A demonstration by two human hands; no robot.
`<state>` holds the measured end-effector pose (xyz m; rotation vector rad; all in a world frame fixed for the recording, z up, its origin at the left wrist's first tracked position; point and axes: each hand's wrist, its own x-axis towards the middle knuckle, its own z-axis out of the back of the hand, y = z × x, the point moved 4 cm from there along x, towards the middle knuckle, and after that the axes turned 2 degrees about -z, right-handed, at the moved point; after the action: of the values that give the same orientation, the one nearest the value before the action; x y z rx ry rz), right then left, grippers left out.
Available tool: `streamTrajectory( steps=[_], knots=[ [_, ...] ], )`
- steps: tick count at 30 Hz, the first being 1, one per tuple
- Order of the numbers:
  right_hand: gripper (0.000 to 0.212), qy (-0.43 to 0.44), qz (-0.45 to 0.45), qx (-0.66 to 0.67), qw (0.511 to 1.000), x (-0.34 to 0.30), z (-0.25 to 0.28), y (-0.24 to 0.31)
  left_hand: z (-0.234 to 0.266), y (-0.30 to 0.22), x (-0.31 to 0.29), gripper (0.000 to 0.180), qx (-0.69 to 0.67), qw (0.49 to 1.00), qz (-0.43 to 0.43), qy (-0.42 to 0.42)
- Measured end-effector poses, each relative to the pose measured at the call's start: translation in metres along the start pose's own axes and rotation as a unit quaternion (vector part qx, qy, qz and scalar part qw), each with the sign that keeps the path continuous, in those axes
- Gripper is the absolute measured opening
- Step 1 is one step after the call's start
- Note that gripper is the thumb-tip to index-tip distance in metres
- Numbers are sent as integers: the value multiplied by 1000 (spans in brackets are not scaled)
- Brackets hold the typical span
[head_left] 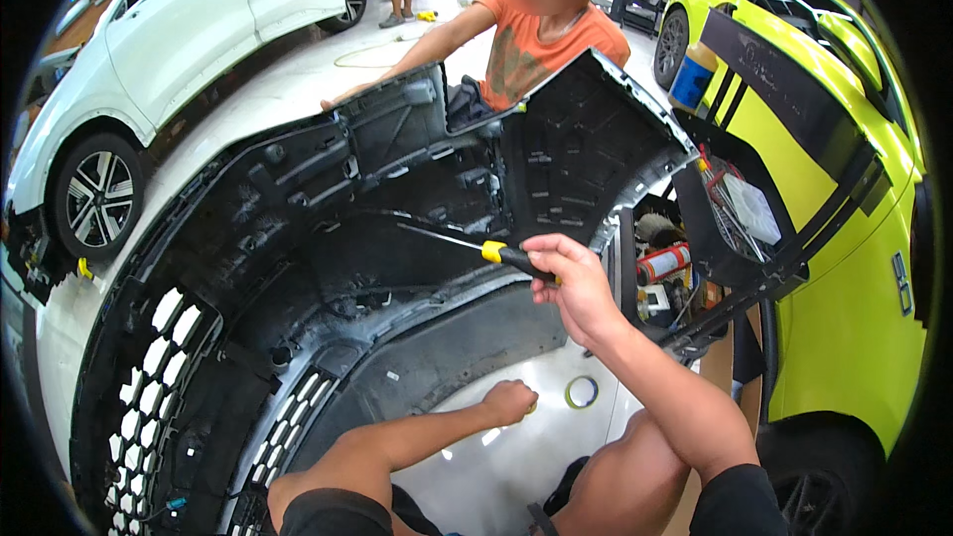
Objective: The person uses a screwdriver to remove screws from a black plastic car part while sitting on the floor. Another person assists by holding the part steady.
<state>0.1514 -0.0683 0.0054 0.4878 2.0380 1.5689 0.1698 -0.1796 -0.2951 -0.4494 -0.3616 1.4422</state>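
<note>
My right hand [574, 288] is closed around the black end of a screwdriver [493, 251] with a yellow collar. Its metal shaft points left over the inner side of a large black car bumper [397, 258], which curves around in front of me. Lower down, my left hand [509, 403] is curled into a fist above the pale floor. A bit of yellow shows at its edge, but what it holds is hidden. Close to that fist, a roll of tape [569, 398] lies on the floor.
Across the bumper, a person in an orange shirt [541, 65] rests a hand on its far edge. At right stands a black tool cart [735, 263] with a bottle [693, 77] and red can [663, 262]. A white car [189, 35] and lime-green car [844, 308] flank the space.
</note>
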Motion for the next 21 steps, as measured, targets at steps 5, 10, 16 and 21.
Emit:
streamTrajectory(
  steps=[5, 10, 16, 21],
  knots=[
    [16, -2, -17, 13, 1000, -2, -5, 0, 4, 3, -4, 15, -23, 998, 45, 23],
    [16, -2, -11, 22, 1000, 1, -3, -4, 16, -6, -1, 19, -58, 996, 63, 16],
    [16, -13, 3, 42, 999, 3, -2, -2, 115, -16, 29, 37, -169, 984, 26, -55],
    [15, 10, 1, 98, 995, 3, -14, 6, 210, 26, 46, 39, -311, 912, 86, -254]
  ],
)
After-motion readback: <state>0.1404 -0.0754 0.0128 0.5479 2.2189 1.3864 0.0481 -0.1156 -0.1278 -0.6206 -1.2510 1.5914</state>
